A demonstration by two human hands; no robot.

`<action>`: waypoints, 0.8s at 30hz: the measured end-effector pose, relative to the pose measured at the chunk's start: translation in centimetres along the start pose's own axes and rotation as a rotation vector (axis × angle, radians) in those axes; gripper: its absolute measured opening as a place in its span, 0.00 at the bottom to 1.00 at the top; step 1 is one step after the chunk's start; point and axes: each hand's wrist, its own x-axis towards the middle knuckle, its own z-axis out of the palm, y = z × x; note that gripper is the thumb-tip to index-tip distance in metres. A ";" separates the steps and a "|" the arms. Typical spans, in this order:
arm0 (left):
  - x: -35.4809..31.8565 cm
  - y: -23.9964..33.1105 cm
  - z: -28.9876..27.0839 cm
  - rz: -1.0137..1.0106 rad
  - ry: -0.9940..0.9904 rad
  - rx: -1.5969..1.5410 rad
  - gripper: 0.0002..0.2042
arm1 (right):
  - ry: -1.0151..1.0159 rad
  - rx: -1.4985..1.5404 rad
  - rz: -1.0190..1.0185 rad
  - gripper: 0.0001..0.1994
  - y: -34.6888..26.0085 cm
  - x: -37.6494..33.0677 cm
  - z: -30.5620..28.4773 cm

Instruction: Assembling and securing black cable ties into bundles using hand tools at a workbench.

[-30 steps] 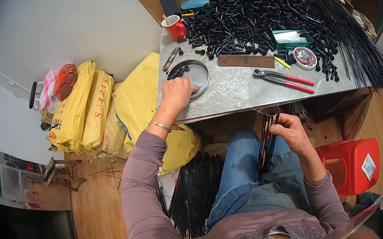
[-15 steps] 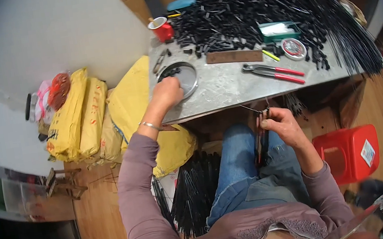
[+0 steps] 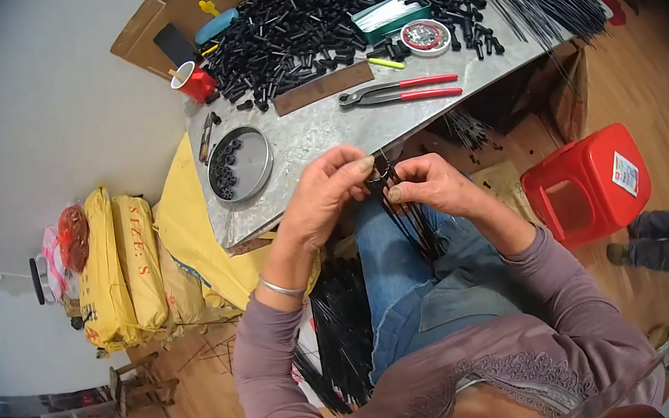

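Observation:
My left hand [image 3: 325, 195] is over the table's front edge, thumb and fingers pinched on a small black part at the top of a bundle of thin black rods [image 3: 414, 230]. Close beside it, my right hand [image 3: 435, 185] grips the same bundle near its upper end, thumb pressed against it. The rods hang down in front of my jeans, and my fingers partly cover their joined top. Left of my hands, a round metal tin [image 3: 268, 169] on the table holds several small black ring-shaped pieces [image 3: 224, 174].
On the grey table [image 3: 307, 139] lie red-handled pincers [image 3: 412, 91], a rusty flat bar [image 3: 323, 88], a green box [image 3: 394, 25] and a large heap of black parts [image 3: 322, 12]. Yellow sacks [image 3: 138, 264] stand at left. A red stool [image 3: 614, 167] is at right, near another person.
My left hand has come from the tin to the top of the rod bundle, pinching a small black part. My right hand has moved left and up with the bundle. The view has shifted.

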 end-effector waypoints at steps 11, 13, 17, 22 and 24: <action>-0.5 -1.5 2.1 -0.079 0.096 -0.243 0.13 | -0.010 0.026 -0.046 0.09 0.4 -1.0 -0.6; -0.5 -1.8 1.8 -0.077 0.076 -0.257 0.15 | -0.001 0.025 -0.053 0.09 0.4 -1.1 -0.6; -0.3 -1.7 2.4 -0.061 0.082 -0.234 0.14 | 0.015 0.025 -0.061 0.10 0.9 -1.2 -1.0; 0.0 -2.0 2.8 -0.057 0.122 -0.252 0.11 | 0.038 0.015 -0.065 0.10 0.5 -1.4 -1.1; 0.0 -1.9 3.0 -0.060 0.134 -0.255 0.10 | 0.044 0.012 -0.061 0.10 0.4 -1.4 -1.1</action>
